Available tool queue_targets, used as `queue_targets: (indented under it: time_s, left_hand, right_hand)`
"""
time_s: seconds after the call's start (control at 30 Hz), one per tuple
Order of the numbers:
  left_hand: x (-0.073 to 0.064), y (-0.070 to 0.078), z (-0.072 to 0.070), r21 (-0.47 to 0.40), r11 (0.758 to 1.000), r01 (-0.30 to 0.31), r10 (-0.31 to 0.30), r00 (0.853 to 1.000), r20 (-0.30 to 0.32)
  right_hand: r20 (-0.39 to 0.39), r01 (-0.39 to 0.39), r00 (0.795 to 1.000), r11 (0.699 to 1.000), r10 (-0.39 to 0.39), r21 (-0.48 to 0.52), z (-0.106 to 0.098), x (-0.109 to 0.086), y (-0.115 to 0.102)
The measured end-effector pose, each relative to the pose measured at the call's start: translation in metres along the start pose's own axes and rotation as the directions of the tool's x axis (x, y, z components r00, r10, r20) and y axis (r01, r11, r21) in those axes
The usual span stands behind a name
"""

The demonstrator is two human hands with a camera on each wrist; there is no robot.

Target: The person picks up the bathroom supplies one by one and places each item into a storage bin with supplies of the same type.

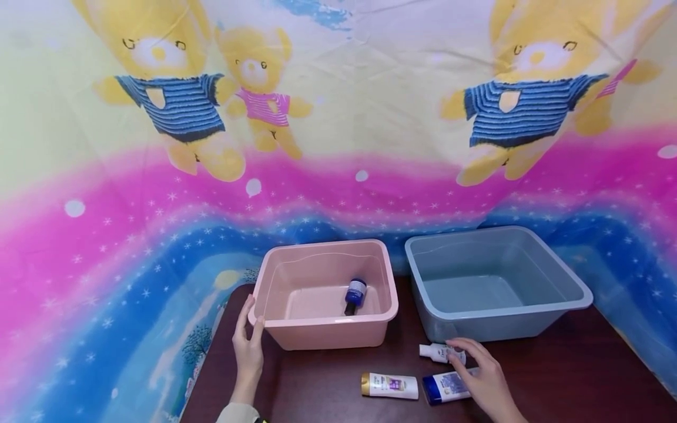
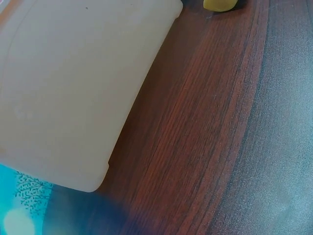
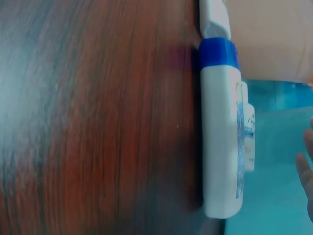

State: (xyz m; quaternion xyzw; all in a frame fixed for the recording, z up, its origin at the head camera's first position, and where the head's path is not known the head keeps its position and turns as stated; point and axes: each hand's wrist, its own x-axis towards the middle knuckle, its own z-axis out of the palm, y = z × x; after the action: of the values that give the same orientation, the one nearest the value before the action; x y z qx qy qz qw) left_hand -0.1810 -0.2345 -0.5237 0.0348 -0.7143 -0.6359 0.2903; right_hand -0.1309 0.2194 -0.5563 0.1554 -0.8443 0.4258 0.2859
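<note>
My left hand (image 1: 250, 351) touches the front left corner of the pink basin (image 1: 333, 335), its fingers along the side and thumb at the front rim. A dark blue bottle with a black cap (image 1: 357, 292) lies inside that basin. My right hand (image 1: 483, 376) hovers over a small white bottle (image 1: 436, 352), thumb and fingers spread around it; the right wrist view shows its fingertips (image 3: 304, 169) apart from the bottle. Just nearer lies a white bottle with a blue cap (image 3: 222, 137), partly hidden by this hand in the head view. A white bottle with a gold cap (image 1: 394, 386) lies left of it.
A blue-grey basin (image 1: 497, 326) stands to the right of the pink one, both at the back of the dark wooden table (image 1: 317, 388). Behind them hangs a cloth printed with bears (image 1: 338, 176). The table's left edge runs close to my left hand.
</note>
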Motion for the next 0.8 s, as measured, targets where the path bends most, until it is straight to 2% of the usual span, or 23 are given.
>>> queue_targets:
  time_s: [0.17, 0.27, 0.8]
  left_hand:
    - [-0.003, 0.019, 0.001, -0.002, 1.000, 0.018, -0.018, 1.000, 0.014]
    - [-0.005, 0.026, 0.002, 0.025, 0.999, 0.021, -0.022, 1.000, 0.015]
    - [-0.005, 0.025, 0.003, -0.004, 1.000, -0.017, 0.017, 1.000, 0.000]
  right_hand:
    - [0.030, -0.043, 0.999, 0.998, 0.044, -0.045, -0.001, -0.001, 0.005]
    - [0.057, -0.081, 0.995, 0.993, 0.086, -0.083, -0.002, -0.002, 0.007]
    - [0.143, -0.135, 0.974, 0.958, 0.175, -0.253, 0.002, 0.000, 0.028]
